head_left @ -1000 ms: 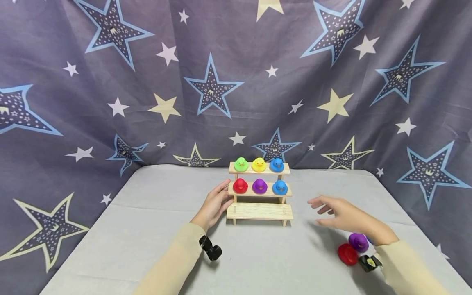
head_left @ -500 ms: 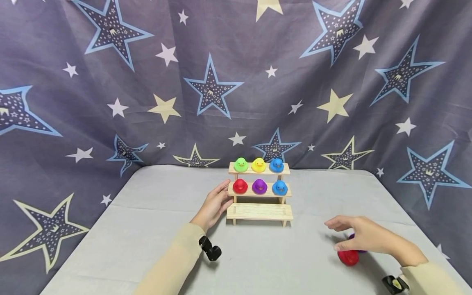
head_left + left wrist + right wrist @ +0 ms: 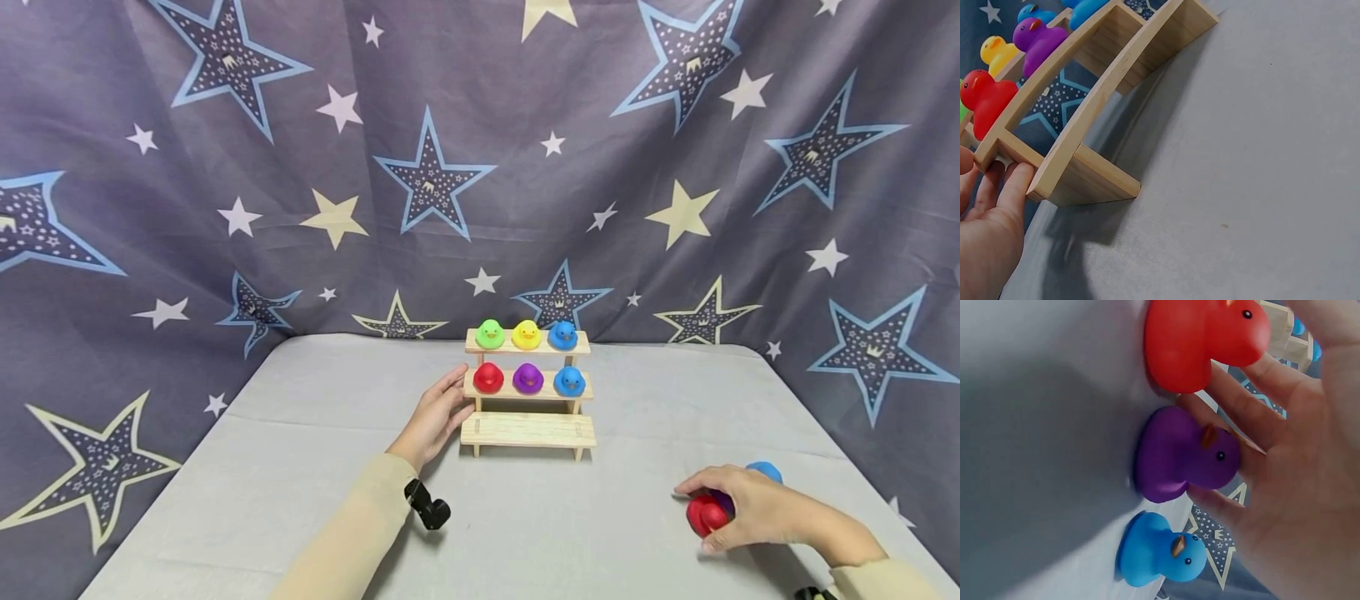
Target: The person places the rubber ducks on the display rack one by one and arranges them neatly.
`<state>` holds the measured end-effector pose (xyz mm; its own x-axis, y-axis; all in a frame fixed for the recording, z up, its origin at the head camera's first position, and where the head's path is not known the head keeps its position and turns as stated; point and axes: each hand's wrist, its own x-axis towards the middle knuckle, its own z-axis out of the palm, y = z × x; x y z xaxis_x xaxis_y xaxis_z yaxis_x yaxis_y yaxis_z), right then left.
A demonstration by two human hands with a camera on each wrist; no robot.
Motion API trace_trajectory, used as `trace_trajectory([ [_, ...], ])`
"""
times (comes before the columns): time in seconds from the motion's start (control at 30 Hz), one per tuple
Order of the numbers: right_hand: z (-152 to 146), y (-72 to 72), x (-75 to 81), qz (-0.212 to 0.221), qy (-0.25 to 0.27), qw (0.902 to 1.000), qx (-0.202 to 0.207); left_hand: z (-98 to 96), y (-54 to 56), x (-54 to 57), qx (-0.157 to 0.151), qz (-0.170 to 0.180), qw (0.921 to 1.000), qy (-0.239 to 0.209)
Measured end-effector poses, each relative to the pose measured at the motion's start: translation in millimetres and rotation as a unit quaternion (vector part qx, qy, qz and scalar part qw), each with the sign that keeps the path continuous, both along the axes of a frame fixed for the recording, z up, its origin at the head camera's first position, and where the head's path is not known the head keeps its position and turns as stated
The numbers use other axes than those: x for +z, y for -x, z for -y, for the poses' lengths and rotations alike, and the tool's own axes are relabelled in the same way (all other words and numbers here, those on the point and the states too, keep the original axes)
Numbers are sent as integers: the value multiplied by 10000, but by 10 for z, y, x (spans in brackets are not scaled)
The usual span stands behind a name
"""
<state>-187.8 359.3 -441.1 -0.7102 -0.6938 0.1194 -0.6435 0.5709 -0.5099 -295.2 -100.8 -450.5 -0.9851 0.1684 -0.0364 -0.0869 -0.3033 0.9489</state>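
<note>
My left hand [image 3: 432, 421] holds the left end of a three-tier wooden display stand [image 3: 528, 429], its fingers at the middle tier in the left wrist view. Three ducks, green [image 3: 491, 335], yellow [image 3: 527, 336] and blue [image 3: 562, 337], line the top tier. Red [image 3: 488, 379], purple [image 3: 528, 380] and blue [image 3: 570, 382] ducks sit on the middle one; the bottom tier is bare. At the right, my right hand [image 3: 761, 508] reaches around a loose red rubber duck [image 3: 1179, 344], fingers and thumb spread on either side. A purple duck [image 3: 1172, 456] stands beside it, partly hidden under the hand in the head view.
Another blue duck [image 3: 765, 472] stands just beyond the right hand. A grey cloth covers the table [image 3: 570, 533]. Behind it hangs a dark curtain [image 3: 480, 75] printed with stars. A black wrist camera [image 3: 429, 504] sits on the left sleeve.
My right hand has moved right and toward me from beside the stand, lowering over the loose ducks and coming around the red one. The left hand and the stand have stayed put.
</note>
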Motion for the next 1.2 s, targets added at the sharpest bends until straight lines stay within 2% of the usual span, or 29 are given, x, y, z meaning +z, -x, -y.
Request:
trace_trajectory([
  [0.13,21,-16,-41,-578,-231,9981,-14,1,3,-5,-31,-57,10000,-3],
  [0.23,39,-23,-46,-723,-287,9970,-38,2,4,-3,-42,-73,10000,5],
  [0.97,58,-24,9,-64,-91,9995,-287,-8,-1,-6,4,-51,10000,54],
  [1.07,60,-23,33,-135,-50,9994,-303,-3,6,-11,-8,-71,10000,53],
  [1.2,62,-16,48,-471,-24,9983,-348,5,9,-17,-41,-71,10000,30],
])
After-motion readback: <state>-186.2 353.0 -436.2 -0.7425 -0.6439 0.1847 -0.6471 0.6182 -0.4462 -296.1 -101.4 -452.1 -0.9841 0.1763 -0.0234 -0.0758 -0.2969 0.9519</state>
